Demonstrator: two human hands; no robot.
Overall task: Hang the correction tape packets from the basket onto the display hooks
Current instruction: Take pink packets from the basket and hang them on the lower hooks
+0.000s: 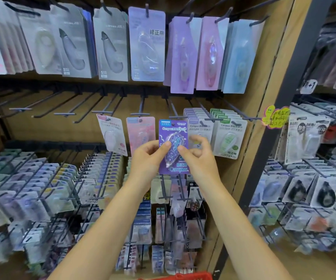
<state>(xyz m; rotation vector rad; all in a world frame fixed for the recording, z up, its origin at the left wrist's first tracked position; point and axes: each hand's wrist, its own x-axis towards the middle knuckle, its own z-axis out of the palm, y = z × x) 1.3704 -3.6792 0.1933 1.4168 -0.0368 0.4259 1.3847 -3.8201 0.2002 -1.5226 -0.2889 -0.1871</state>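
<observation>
A purple Campus correction tape packet is held upright in front of the middle row of display hooks. My left hand pinches its left edge, thumb on the blister. My right hand pinches its right edge with thumb and forefinger, the other fingers spread. The packet's hang hole sits near the top, level with neighbouring hung packets. A pale pink packet and a pink packet hang to its left. Stacked green and white Campus packets hang to its right. The red basket shows at the bottom edge.
Several bare hooks stick out on the left of the middle row. Larger packets hang on the top row. Crowded hooks of packets fill the lower rows. A wooden and black upright divides off another rack on the right.
</observation>
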